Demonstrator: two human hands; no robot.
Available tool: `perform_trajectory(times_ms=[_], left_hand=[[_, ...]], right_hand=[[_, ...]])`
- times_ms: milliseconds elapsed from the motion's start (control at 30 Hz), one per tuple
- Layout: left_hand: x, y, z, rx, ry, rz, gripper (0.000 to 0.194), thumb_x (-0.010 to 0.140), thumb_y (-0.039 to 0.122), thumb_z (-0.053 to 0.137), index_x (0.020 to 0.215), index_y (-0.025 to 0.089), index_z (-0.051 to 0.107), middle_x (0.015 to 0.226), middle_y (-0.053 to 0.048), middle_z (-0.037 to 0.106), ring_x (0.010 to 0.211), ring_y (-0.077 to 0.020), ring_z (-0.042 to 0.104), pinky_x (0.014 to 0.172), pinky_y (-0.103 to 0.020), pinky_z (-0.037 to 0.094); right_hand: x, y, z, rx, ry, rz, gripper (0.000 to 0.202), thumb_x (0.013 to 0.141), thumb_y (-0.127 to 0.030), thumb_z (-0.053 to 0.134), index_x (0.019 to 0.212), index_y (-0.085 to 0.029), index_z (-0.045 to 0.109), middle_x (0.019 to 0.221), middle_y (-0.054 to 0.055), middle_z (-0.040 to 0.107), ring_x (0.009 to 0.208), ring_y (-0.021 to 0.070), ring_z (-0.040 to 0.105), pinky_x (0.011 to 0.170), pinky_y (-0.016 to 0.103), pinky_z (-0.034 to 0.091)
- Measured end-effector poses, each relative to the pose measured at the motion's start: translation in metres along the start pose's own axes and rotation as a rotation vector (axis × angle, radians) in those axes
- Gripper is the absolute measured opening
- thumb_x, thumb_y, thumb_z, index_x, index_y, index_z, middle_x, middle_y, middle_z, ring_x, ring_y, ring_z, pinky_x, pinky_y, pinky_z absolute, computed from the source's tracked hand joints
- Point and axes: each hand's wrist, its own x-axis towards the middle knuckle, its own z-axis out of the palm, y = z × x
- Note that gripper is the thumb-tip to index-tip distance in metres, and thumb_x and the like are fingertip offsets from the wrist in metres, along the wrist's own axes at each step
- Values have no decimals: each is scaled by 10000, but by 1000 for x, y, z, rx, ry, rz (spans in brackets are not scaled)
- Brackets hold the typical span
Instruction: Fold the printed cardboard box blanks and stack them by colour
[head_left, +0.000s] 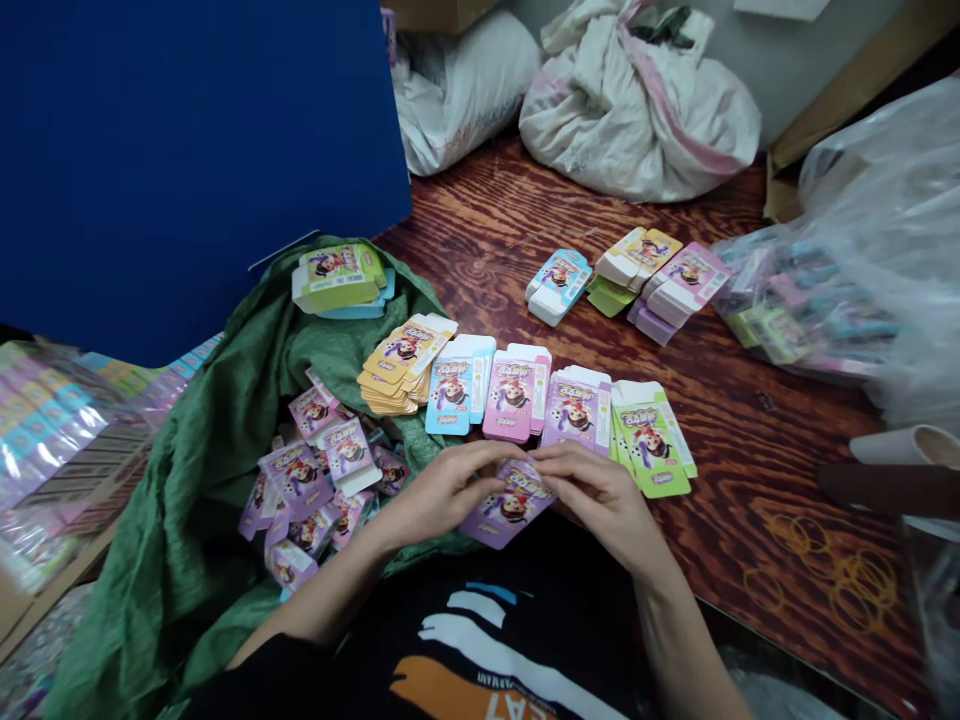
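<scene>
Both hands meet over one purple printed card box, held tilted just above the person's lap at the table edge. The left hand pinches its upper left side between thumb and fingers; the right hand pinches the upper right corner, the fingertips of the two hands nearly touching.

Reading a clock dial from that box, twelve straight ahead, a pink stack of cartons lies at twelve, a purple stack at one and a lime-green stack at two. Near eleven I see a blue stack and, beside it, an orange stack. At nine, a loose pile of small boxes rests on green sack cloth.

Farther off at one, more cartons stand bundled on the wood-grained table, with a clear plastic bag at two. Yellow rubber bands lie toward three, near a paper cup.
</scene>
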Motion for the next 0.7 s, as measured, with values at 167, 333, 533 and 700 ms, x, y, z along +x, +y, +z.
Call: perform_trajectory(times_ms=[167,333,533,700], left_hand=[[-63,3,-67,48,284,-243,373,943,447,647,1229,213,699,1207,-94,742,1042,-247,713,912,-329,582],[-125,3,-120,548,512,-528,625,918,636,564,1378,219,634,1400,-125,641,1249,-380,635,1074,-507,517],[-94,4,-96,563,496,-285,646,976,574,537,1537,264,460,1655,-103,378,1527,-325,371,1247,-519,337],[-38,8,-66,349,301,-89,583,993,460,583,1542,306,461,1653,-87,396,1534,-291,364,1260,-496,323]], right_hand=[[28,0,-10,-216,-23,-11,208,990,-307,593,1025,-234,784,1020,69,784,952,227,738,856,358,581],[72,11,-12,-686,-49,56,477,926,-248,649,1399,-199,619,1461,139,617,1245,350,651,992,491,543],[105,13,9,-1031,-265,220,689,857,-221,730,1493,-156,473,1519,213,503,1074,371,706,813,459,576],[95,12,1,-915,68,59,315,894,-118,645,1209,-146,639,1179,148,621,924,287,693,716,376,542]])
